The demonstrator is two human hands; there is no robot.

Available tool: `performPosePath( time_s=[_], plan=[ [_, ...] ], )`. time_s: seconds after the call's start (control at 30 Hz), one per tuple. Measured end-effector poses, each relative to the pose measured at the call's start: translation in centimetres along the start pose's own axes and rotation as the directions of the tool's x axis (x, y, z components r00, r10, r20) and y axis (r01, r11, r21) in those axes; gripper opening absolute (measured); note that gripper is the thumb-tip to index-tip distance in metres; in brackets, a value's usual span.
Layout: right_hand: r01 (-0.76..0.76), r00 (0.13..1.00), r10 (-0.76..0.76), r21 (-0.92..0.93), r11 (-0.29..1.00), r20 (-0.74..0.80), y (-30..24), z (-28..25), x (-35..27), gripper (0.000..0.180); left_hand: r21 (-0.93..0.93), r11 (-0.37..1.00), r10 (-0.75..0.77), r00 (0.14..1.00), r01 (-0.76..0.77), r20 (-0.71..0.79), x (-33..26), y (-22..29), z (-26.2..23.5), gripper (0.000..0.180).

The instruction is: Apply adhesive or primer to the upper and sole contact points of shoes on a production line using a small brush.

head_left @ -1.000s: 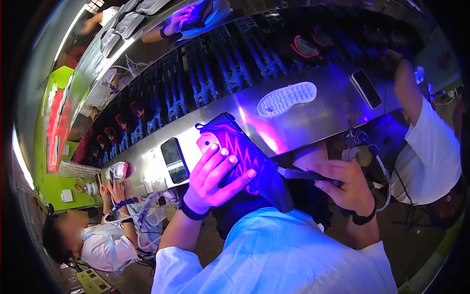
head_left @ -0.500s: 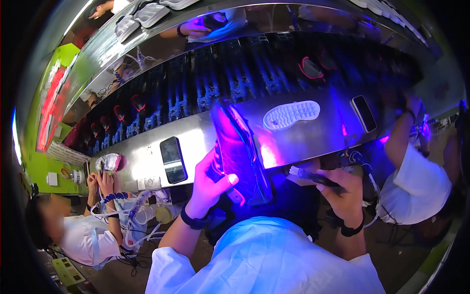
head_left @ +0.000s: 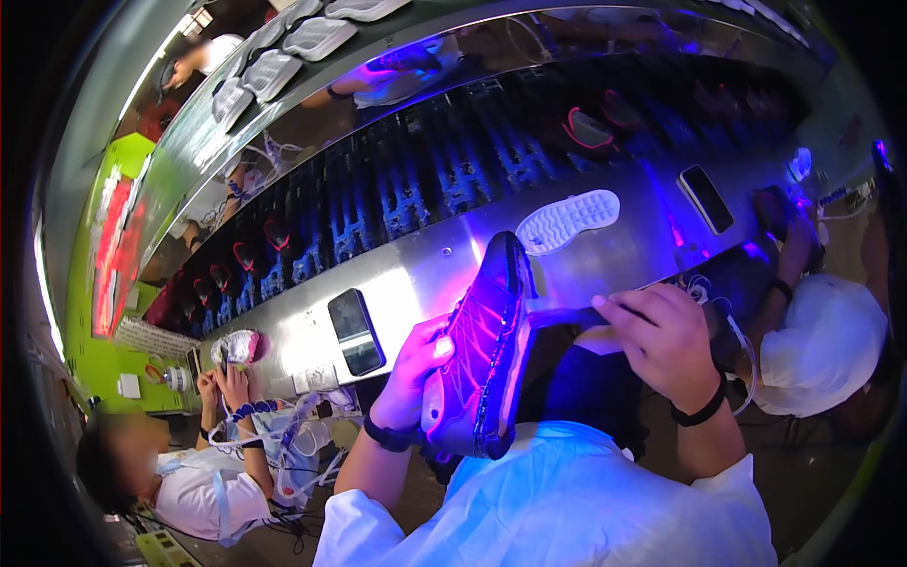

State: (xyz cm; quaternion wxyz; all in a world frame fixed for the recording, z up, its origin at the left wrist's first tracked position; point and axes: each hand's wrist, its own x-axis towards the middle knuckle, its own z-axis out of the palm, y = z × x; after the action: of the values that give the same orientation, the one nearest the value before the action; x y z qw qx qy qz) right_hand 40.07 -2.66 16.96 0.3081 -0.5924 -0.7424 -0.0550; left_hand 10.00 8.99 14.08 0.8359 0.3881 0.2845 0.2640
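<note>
My left hand [head_left: 413,373] grips a dark shoe upper [head_left: 477,354] with pink-lit lines, holding it toe up and slightly tilted over my lap. In my right hand [head_left: 666,345] is a brush [head_left: 567,316], pinched by its dark handle. The brush's bristle end meets the right edge of the shoe's underside; violet light makes the exact contact hard to make out. Just beyond the toe, a white shoe sole [head_left: 569,223] rests on the metal bench [head_left: 435,283], tread side up.
Behind the bench runs a dark slatted conveyor [head_left: 406,203] bearing several shoe parts. Phones lie to the left [head_left: 355,331] and right [head_left: 706,199]. Co-workers sit either side; the left one's hands [head_left: 227,386] handle a pale shoe [head_left: 241,346]. Grey soles [head_left: 270,74] line the upper shelf.
The shoe has turned in my left hand, showing more of its side, and come nearer to me. My right hand has brought the brush leftward to the shoe's edge.
</note>
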Motion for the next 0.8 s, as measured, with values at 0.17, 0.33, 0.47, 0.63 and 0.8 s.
performPosePath(
  time_s=[0.17, 0.33, 0.47, 0.63, 0.8],
  plan=[
    [0.013, 0.999, -0.023, 0.206, 0.979, 0.049, -0.3, 0.3, -1.5, 0.036, 0.046, 0.997, 0.055, 0.998, -0.055, 0.01, 1.1, 0.3, 1.0, 0.056],
    [-0.183, 0.972, 0.059, 0.582, 0.792, 0.226, -0.7, 1.6, -4.1, 0.035, 0.367, 0.914, 0.206, 0.977, -0.174, -0.048, 1.1, 0.7, 1.3, 0.076],
    [-0.552, 0.829, 0.376, 0.497, 0.67, 0.414, -1.5, 0.8, -5.3, 0.04, 0.378, 0.873, 0.347, 0.937, -0.309, -0.034, 0.1, -0.2, -0.5, 0.083],
    [-0.619, 0.756, 0.575, 0.631, 0.468, 0.315, -1.0, 2.8, -7.7, 0.041, 0.349, 0.846, 0.443, 0.895, -0.402, -0.043, -1.3, -0.2, -0.3, 0.088],
    [-0.652, 0.717, 0.61, 0.634, 0.416, 0.337, -1.2, 5.6, -9.6, 0.042, 0.305, 0.841, 0.498, 0.859, -0.446, -0.117, -2.2, -0.6, -2.5, 0.085]
  ],
)
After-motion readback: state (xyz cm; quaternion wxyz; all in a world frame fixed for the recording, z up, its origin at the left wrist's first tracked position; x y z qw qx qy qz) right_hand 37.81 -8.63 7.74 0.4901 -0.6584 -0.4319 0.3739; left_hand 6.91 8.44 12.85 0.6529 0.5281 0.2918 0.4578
